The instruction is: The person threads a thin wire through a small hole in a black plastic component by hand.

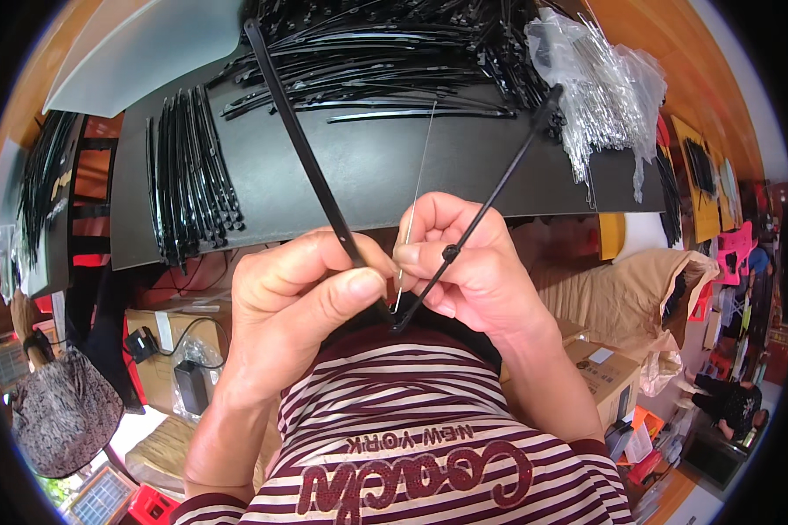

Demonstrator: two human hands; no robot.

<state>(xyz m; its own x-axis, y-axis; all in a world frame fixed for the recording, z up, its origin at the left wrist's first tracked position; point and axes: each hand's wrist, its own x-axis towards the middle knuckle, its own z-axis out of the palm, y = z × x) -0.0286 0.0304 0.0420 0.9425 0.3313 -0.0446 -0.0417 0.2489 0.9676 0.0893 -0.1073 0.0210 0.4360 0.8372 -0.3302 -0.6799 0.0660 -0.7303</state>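
Note:
Between the thumb and fingers of my left hand (299,302) is a long flat black strip (296,140), slanting up and away to the left. A slimmer black rod (499,185) with a small collar runs up to the right across my right hand (477,278). Strip and rod meet in a V close to my shirt. My right thumb and forefinger pinch a thin silver wire (424,153), which points up over the table. Its lower end, bent like a hook, is near the meeting point; whether it is hooked in cannot be made out.
On the dark table (271,197) lie a row of black strips (193,175) at left and a large pile of them (368,57) farther back. A clear plastic bag (600,87) of silver wires lies at right. Cardboard boxes (600,376) and brown cloth (626,293) flank me.

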